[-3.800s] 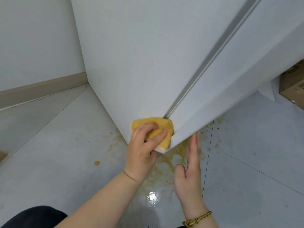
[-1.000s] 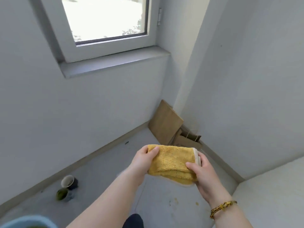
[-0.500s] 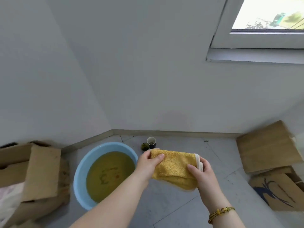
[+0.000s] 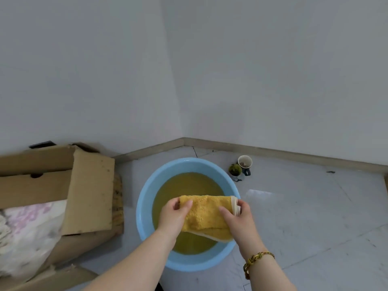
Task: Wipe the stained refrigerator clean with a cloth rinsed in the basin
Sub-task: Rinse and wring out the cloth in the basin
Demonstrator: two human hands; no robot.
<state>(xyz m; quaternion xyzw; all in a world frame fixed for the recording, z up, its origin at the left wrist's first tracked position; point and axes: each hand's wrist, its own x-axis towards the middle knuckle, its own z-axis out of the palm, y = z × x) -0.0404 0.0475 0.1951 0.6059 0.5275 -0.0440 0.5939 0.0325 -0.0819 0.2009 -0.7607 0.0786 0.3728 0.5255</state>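
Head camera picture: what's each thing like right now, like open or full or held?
blue basin: upright, holding murky yellow water.
yellow cloth: folded, held over the blue basin.
left hand: grips the yellow cloth's left end.
right hand: grips the yellow cloth's right end.
cardboard box: flap open, pale fabric inside.
mug: upright, something brown inside.

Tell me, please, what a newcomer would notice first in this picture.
The bright yellow cloth stands out first, held at centre by the left hand and right hand, one at each end. Right beneath it sits the blue basin of murky yellow-green water on the floor. An open cardboard box lies to the left.
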